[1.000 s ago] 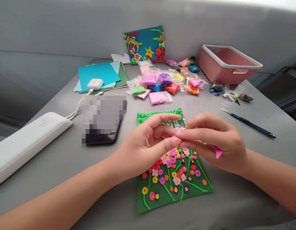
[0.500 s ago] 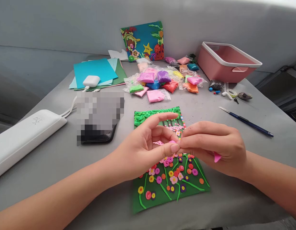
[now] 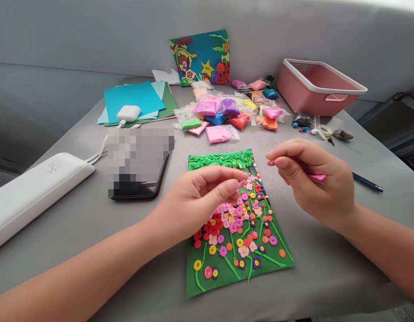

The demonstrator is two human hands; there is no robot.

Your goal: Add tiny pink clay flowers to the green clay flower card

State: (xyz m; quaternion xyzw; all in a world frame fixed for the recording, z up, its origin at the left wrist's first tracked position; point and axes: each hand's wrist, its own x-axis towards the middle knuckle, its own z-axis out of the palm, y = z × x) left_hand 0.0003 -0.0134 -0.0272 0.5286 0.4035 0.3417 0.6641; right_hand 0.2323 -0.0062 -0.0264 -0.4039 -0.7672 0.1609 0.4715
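Note:
Over the green clay flower picture (image 3: 240, 277), my left hand (image 3: 207, 201) pinches a small piece of pink clay (image 3: 241, 183) between thumb and fingertips. My right hand (image 3: 314, 183) is raised to the right of the picture, its thumb and index finger closed on a tiny pink bit (image 3: 272, 163). A larger pink clay piece (image 3: 317, 177) shows against the palm of that same hand, under the curled fingers. The picture carries many small flowers, green stems and a leafy green top border; my left hand covers part of its left side.
Bagged colored clay (image 3: 217, 134) lies behind the picture. A pink basket (image 3: 314, 89) stands at the back right, a blue pen-like tool (image 3: 368, 182) at right. Left are a phone (image 3: 136, 190), white power bank (image 3: 42, 192) and colored sheets (image 3: 133, 100). A sea picture (image 3: 200, 58) leans behind.
My hands have come apart. The right one moved up and right with pink clay, now partly covering the blue tool; the left one's fingers have closed in, and more of the flower picture shows.

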